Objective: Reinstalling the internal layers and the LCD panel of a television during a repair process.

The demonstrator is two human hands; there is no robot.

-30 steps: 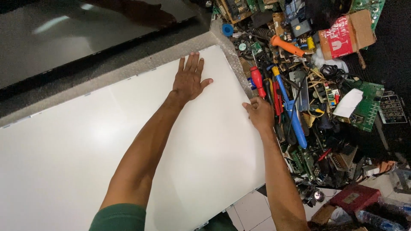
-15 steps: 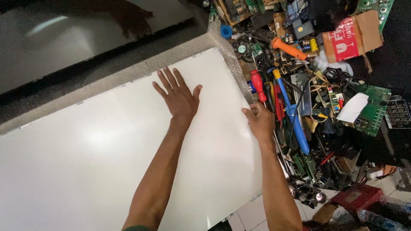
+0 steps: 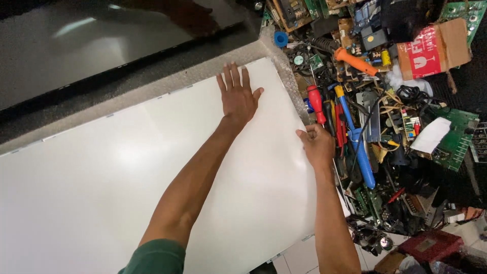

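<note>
Two hands — left hand [image 3: 237, 99] flat on white sheet [image 3: 101, 177], right hand [image 3: 317, 147] pinching edge.

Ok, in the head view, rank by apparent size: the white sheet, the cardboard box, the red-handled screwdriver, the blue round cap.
1. White sheet, by far the largest.
2. Cardboard box.
3. Red-handled screwdriver.
4. Blue round cap, the smallest.
The box lies farther from the camera, so its lead may be understated.

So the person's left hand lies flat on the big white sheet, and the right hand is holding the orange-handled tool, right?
Not quite. The left hand does lie flat on the white sheet, but the right hand grips the sheet's right edge, as the head view shows. The orange-handled tool lies untouched in the clutter.
</note>
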